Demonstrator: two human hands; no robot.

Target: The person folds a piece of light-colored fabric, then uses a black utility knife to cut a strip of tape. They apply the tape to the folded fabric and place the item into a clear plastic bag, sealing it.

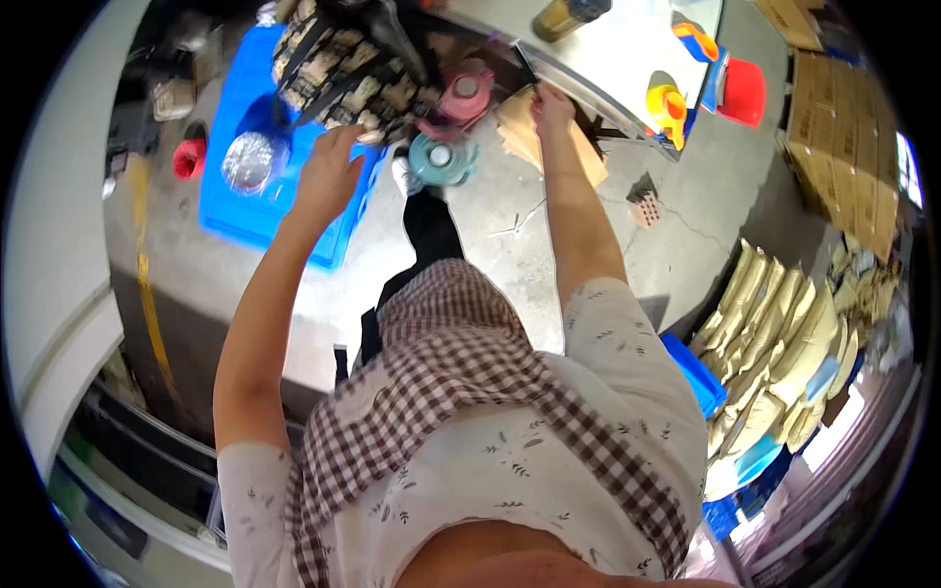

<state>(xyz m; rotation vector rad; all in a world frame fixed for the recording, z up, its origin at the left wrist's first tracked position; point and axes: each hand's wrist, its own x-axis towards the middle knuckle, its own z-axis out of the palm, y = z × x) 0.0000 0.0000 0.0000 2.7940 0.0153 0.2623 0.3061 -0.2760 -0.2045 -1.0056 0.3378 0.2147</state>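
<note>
My left hand reaches forward over the blue plastic lid or bin, its fingers stretched out beside the lower edge of a black, camouflage-patterned bag. Whether the fingertips touch the bag cannot be told. At the table's near edge, my right hand is closed. A slim dark object rises at its fingertips, and a tan paper-like sheet or bag hangs just beside the wrist. Between the hands are a pink bottle and a teal bottle, both seen from above.
A white-topped table holds a dark jar and a yellow scoop-like item. Red bin and stacked cartons stand at right, above gold-coloured packets. A wrapped silvery roll sits on the blue plastic.
</note>
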